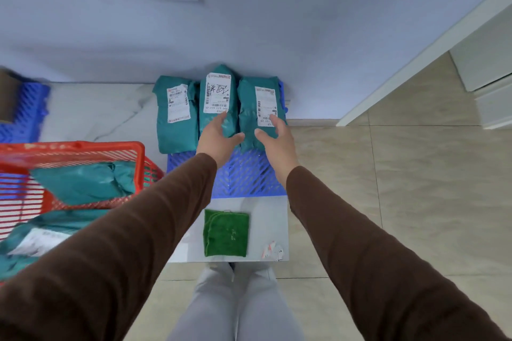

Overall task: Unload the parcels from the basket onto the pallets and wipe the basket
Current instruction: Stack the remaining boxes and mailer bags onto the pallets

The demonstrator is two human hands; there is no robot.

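Three teal parcels with white labels lie side by side on the blue pallet (243,174) against the wall: a left parcel (176,116), a middle parcel (219,97) and a right parcel (257,108). My left hand (219,138) is spread over the near end of the middle parcel, fingers relaxed. My right hand (274,138) reaches over the right parcel, fingers straight and touching its label. The red basket (116,147) stands at the left with a teal parcel (83,183) inside. Another teal parcel (36,241) lies in front of it.
A folded green cloth (225,232) lies on a white board below the pallet, with a crumpled scrap of paper (273,250) beside it. A second blue pallet (25,113) sits far left. White furniture stands at the right; tiled floor lies to the right.
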